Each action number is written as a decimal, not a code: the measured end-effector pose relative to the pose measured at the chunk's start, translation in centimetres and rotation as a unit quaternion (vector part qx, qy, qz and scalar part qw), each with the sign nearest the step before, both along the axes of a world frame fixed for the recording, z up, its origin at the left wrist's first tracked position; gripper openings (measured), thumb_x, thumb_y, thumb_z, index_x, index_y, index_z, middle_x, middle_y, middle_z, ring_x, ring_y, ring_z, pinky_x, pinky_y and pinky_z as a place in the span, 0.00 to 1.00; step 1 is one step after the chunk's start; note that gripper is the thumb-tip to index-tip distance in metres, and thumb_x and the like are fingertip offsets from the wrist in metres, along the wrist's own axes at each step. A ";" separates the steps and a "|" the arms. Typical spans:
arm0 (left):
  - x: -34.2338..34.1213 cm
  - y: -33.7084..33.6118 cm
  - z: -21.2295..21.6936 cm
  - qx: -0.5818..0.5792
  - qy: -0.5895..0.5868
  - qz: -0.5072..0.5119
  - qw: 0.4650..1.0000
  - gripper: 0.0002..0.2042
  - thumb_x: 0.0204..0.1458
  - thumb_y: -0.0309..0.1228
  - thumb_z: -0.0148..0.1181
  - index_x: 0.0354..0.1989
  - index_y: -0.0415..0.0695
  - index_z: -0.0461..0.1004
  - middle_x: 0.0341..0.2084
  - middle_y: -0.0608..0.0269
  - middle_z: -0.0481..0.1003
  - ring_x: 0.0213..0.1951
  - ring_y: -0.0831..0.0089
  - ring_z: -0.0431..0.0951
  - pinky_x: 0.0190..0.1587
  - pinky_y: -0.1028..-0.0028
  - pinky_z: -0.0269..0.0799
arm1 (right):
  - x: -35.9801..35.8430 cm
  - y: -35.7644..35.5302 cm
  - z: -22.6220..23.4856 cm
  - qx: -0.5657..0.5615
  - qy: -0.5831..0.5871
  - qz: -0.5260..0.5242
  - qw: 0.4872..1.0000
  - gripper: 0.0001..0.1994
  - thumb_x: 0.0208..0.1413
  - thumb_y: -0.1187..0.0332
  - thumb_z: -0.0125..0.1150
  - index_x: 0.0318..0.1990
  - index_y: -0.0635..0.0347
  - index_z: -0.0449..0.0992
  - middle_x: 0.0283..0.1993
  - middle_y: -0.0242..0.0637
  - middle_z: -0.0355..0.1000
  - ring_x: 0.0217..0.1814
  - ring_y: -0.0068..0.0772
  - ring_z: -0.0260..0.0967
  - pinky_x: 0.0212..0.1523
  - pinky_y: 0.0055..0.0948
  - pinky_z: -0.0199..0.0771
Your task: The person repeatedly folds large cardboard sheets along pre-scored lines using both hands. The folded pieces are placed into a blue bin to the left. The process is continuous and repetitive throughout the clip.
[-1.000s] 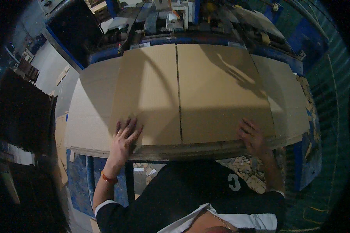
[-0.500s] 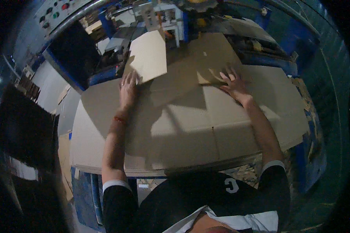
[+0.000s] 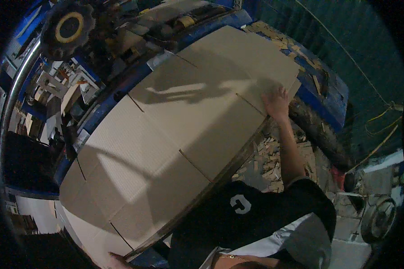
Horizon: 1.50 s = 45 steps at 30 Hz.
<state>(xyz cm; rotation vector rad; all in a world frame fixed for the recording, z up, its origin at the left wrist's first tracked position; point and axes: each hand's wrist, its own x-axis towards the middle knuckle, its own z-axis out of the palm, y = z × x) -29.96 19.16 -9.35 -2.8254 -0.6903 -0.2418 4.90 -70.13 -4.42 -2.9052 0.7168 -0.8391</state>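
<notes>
A large flat cardboard sheet [image 3: 175,112] with slots cut into its edges and faint crease lines lies slantwise before me, on top of other sheets whose edges show along the near side. My right hand [image 3: 277,105] rests at the sheet's far right end, close to its near edge, fingers stretched over the board. At the sheet's near left corner, only part of my left hand [image 3: 117,261] shows at the bottom rim of the picture; its fingers are mostly hidden. Shadows fall across the board.
Behind the sheet runs a blue machine frame [image 3: 104,105] with a dark toothed wheel [image 3: 69,28] at upper left. Cardboard scraps [image 3: 270,157] lie below the near edge, more on a blue ledge [image 3: 323,101] at right. A round wheel [image 3: 379,219] stands at lower right.
My view has swung to the right. My hands have gone from the sheet's far side to its two ends. The pale loose piece and the brown board are no longer in view.
</notes>
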 end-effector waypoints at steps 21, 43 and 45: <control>7.6 -12.6 9.6 -0.495 -0.734 0.034 0.465 0.24 0.51 0.41 0.56 0.50 0.33 0.66 0.44 0.50 0.71 0.45 0.62 0.71 0.51 0.69 0.65 | 4.7 -4.5 13.9 0.549 -0.306 0.383 0.677 0.26 0.49 0.78 0.50 0.58 0.65 0.57 0.58 0.42 0.61 0.58 0.40 0.59 0.60 0.34 0.56; 14.4 -31.4 13.9 -0.200 -0.027 -0.324 0.924 0.25 0.45 0.25 0.49 0.56 0.55 0.67 0.59 0.56 0.60 0.62 0.54 0.55 0.64 0.56 0.44 | -4.9 13.8 6.5 -0.003 0.103 0.656 0.748 0.18 0.49 0.67 0.55 0.50 0.50 0.71 0.60 0.36 0.62 0.65 0.44 0.52 0.63 0.53 0.48; 15.8 -30.4 13.7 -0.211 -0.056 -0.335 0.917 0.26 0.45 0.25 0.49 0.57 0.55 0.66 0.60 0.56 0.58 0.63 0.55 0.55 0.64 0.56 0.43 | -3.0 14.5 6.7 -0.060 0.098 0.654 0.747 0.20 0.49 0.62 0.56 0.52 0.49 0.70 0.62 0.35 0.59 0.67 0.45 0.49 0.64 0.54 0.46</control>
